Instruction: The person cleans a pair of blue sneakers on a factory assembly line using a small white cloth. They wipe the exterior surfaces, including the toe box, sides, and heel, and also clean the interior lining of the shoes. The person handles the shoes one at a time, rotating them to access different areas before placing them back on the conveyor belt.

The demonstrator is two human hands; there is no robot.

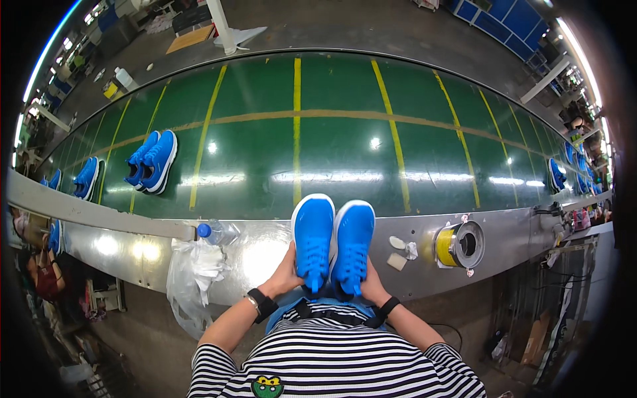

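Observation:
Two blue sneakers with white soles are held side by side at the metal ledge, toes pointing away from me. My left hand [286,272] grips the left sneaker [313,232] along its outer side near the heel. Around the outer side of the right sneaker [353,235], my right hand [373,282] is closed in the same way. The toes reach over the edge of the green conveyor belt [345,152]. Parts of the fingers are hidden behind the shoes.
Yellow lines divide the belt, where a pair of blue sneakers [152,162] lies left and others sit farther along both ends. On the ledge are a round can [458,245], small pale pieces [397,261], a capped bottle [219,232] and a plastic bag [189,278].

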